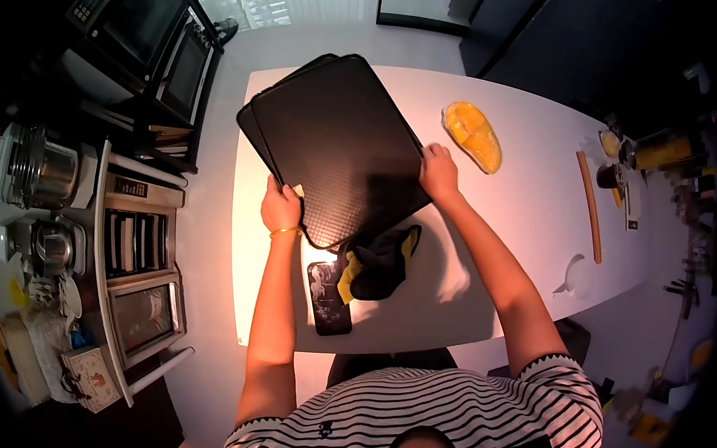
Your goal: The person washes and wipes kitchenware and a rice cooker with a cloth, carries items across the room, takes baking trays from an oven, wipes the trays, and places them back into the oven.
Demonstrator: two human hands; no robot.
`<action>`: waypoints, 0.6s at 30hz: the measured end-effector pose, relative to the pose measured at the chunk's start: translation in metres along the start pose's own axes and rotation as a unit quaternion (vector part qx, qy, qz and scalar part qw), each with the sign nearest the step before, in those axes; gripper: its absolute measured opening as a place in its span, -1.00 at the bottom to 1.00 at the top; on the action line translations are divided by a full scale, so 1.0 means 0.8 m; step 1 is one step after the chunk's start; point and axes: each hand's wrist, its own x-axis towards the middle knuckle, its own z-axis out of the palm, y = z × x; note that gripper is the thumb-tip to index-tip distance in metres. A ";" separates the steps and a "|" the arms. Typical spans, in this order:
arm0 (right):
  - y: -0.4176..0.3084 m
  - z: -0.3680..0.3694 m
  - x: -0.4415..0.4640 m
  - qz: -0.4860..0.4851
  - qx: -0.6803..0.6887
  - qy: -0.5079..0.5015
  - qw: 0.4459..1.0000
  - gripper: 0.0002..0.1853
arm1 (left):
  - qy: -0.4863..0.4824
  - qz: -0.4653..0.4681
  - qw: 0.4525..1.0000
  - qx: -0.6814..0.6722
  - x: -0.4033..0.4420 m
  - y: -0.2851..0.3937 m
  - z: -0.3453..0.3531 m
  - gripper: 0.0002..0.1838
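Observation:
Two dark rectangular trays (339, 132), one lying mostly over the other, are held up above the white table (523, 209). My left hand (281, 206) is closed on their lower left edge, thumb on top. On the right edge my right hand (439, 173) is closed too. A black and yellow cloth item (380, 266), perhaps gloves, lies just below the trays, partly over a dark phone (329, 304). To the right of the trays is a yellow, plastic-wrapped item (474, 137).
A wooden rolling pin (589, 207) and a translucent scraper-like piece (570, 276) lie at the table's right, with jars and small items beyond. Ovens (145, 22) and a shelf unit (140, 243) with appliances stand to the left.

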 end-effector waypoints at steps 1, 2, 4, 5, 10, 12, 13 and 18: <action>-0.002 -0.011 -0.021 0.043 0.018 0.002 0.999 -0.86 | -0.004 -0.009 1.000 -0.014 -0.012 0.008 -0.003 -0.58; -0.001 -0.020 -0.030 0.081 0.035 0.007 0.996 -0.88 | 0.012 0.003 0.999 -0.029 -0.019 0.003 0.006 -0.60; 0.007 -0.025 -0.035 0.090 0.053 0.009 0.994 -0.87 | 0.022 -0.006 0.999 -0.023 -0.024 0.009 0.012 -0.64; 0.008 -0.024 -0.039 0.105 0.070 0.004 0.992 -0.87 | 0.023 -0.029 0.999 -0.014 -0.025 0.011 0.016 -0.65; 0.018 -0.009 -0.016 0.073 0.046 -0.019 0.996 -0.78 | 0.121 -0.029 0.991 0.037 -0.032 0.024 0.036 -0.67; 0.017 0.004 0.002 0.060 0.048 0.025 0.997 -0.75 | 0.111 -0.034 0.992 0.056 -0.040 0.033 0.036 -0.70; 0.011 0.010 0.010 0.088 0.048 0.016 0.995 -0.72 | 0.101 -0.041 0.992 0.057 -0.040 0.026 0.039 -0.73; -0.005 0.031 -0.008 0.145 0.041 0.034 0.988 -0.65 | 0.033 -0.093 0.985 0.142 -0.040 0.026 0.023 -0.71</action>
